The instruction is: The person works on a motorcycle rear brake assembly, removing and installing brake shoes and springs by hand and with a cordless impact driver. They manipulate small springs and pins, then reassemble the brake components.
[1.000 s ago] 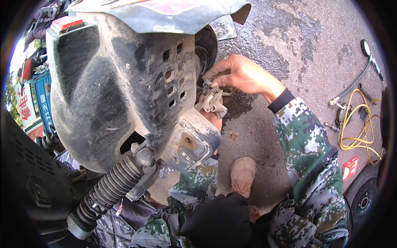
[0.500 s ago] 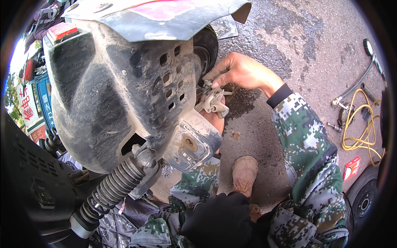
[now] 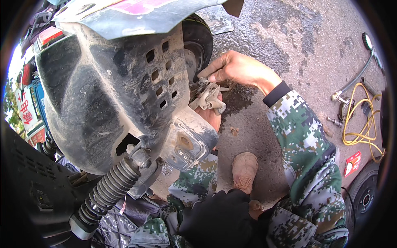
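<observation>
My left hand [image 3: 211,118] reaches in from below, behind the scooter's rear plastic, and is closed around a dirt-covered grey metal bracket [image 3: 207,98]. The plastic hides part of its fingers. From the right, my right hand [image 3: 233,69] comes over the top with thumb and forefinger pinched on a small grey fitting [image 3: 202,82] at the bracket's upper end. Just beyond my fingertips stands a black-tyred wheel [image 3: 197,49]. The dusty black mudguard [image 3: 111,78] with square holes fills the left, and a coil shock absorber [image 3: 109,192] slants below it.
On the ground at the right lie a yellow hose [image 3: 351,124], a pressure gauge [image 3: 367,41] with a grey hose, a socket-like metal tool [image 3: 334,121] and a small red box [image 3: 352,163]. A loose wheel [image 3: 364,198] lies at the lower right. Wet patches mark the pavement.
The scooter sits slightly farther left and higher in view, and the bracket and both hands have shifted left a little with it. Both hands keep their hold.
</observation>
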`<move>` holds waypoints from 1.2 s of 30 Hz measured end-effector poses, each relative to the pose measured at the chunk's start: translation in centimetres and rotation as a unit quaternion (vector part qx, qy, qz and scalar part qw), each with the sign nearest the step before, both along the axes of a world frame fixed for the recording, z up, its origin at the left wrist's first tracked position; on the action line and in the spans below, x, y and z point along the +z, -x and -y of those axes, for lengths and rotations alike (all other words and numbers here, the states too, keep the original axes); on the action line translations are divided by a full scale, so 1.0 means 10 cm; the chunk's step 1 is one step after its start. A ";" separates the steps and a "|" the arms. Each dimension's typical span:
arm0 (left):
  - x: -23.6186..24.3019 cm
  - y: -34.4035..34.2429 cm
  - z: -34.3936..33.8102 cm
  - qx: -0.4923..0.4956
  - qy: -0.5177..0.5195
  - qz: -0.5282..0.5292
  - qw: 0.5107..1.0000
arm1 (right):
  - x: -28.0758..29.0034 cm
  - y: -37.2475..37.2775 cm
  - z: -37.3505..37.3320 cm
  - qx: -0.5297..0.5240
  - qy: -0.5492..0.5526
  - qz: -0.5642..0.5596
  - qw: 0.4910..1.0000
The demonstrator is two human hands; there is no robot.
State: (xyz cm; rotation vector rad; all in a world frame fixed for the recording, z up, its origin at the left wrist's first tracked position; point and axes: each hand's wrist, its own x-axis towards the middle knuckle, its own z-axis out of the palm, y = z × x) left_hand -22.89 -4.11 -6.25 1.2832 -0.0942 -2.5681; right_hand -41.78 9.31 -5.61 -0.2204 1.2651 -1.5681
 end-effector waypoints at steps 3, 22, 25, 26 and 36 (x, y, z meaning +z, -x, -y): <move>-0.01 0.02 -0.03 -0.010 -0.008 -0.001 1.000 | 0.08 0.00 0.01 0.008 -0.050 -0.064 0.997; -0.40 -0.05 0.35 -0.161 -0.061 -0.115 0.978 | 0.27 0.04 -0.02 -0.012 -0.199 -0.181 0.963; -0.47 -0.03 0.34 -0.125 -0.080 -0.088 0.985 | 0.24 0.07 -0.03 0.006 -0.209 -0.134 0.969; -0.50 -0.02 0.32 -0.109 -0.090 -0.078 0.987 | 0.23 0.08 -0.05 0.017 -0.219 -0.115 0.969; -0.64 0.10 0.40 -0.263 -0.151 -0.169 0.938 | 0.19 0.10 -0.03 0.050 -0.212 -0.098 0.971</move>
